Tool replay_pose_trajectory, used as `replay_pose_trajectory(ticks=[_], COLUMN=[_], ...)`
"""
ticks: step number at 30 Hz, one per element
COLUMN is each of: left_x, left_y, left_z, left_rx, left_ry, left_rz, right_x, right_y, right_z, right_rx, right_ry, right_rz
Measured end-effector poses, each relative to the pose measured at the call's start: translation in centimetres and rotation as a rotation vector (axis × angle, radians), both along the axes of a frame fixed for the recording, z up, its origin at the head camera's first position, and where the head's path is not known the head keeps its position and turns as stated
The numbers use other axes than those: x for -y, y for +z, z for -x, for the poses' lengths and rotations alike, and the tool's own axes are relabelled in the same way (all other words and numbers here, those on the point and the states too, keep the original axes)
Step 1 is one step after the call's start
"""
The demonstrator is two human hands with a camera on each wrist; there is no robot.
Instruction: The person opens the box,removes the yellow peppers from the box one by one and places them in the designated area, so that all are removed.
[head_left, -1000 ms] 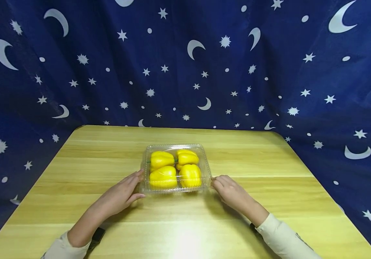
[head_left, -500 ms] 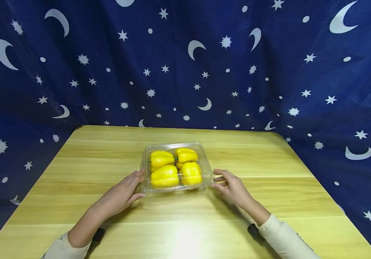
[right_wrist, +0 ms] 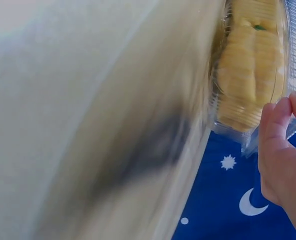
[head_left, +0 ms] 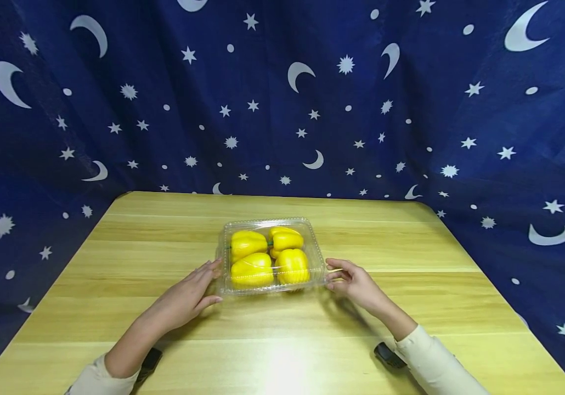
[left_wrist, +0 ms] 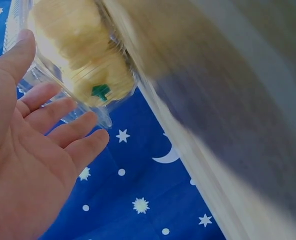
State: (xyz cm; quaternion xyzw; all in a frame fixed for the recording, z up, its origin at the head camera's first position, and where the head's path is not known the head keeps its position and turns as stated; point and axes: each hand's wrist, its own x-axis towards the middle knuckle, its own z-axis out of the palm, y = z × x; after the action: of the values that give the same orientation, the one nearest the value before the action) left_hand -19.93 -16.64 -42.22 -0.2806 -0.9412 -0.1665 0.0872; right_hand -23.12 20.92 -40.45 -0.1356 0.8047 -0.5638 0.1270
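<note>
Centrally, the clear box [head_left: 273,289] sits on the surface [head_left: 164,236], four yellow peppers [head_left: 293,266] inside. At its left side, the left hand [head_left: 184,302] has nearly straight fingers, gripping nothing; the right hand [head_left: 356,291] meets the right rim with bent fingers (whether they pinch it, I cannot tell). Behind hangs starry blue cloth [head_left: 263,129].

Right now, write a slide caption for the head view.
Left hand and right hand flank a clear rectangular plastic container holding four yellow bell peppers on a light wooden table.
</note>
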Motion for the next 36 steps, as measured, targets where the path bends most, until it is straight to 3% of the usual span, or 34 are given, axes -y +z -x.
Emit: replay_pose_trajectory(ticks=[17,30,36], left_x=[0.1,0.3,0.1], left_y=[-0.1,0.1,0.1], left_z=[0.0,0.0,0.0], left_rx=[0.013,0.021,0.023], left_ry=[-0.001,0.013,0.016], left_rz=[-0.011,-0.013,-0.001], right_x=[0.0,0.7,1.2], right_y=[-0.8,-1.1,-1.1], right_z=[0.4,0.9,0.9], right_rx=[0.173,0.241,0.257], right_ry=[-0.012,0.01,-0.039], right_rz=[0.233,0.38,0.405])
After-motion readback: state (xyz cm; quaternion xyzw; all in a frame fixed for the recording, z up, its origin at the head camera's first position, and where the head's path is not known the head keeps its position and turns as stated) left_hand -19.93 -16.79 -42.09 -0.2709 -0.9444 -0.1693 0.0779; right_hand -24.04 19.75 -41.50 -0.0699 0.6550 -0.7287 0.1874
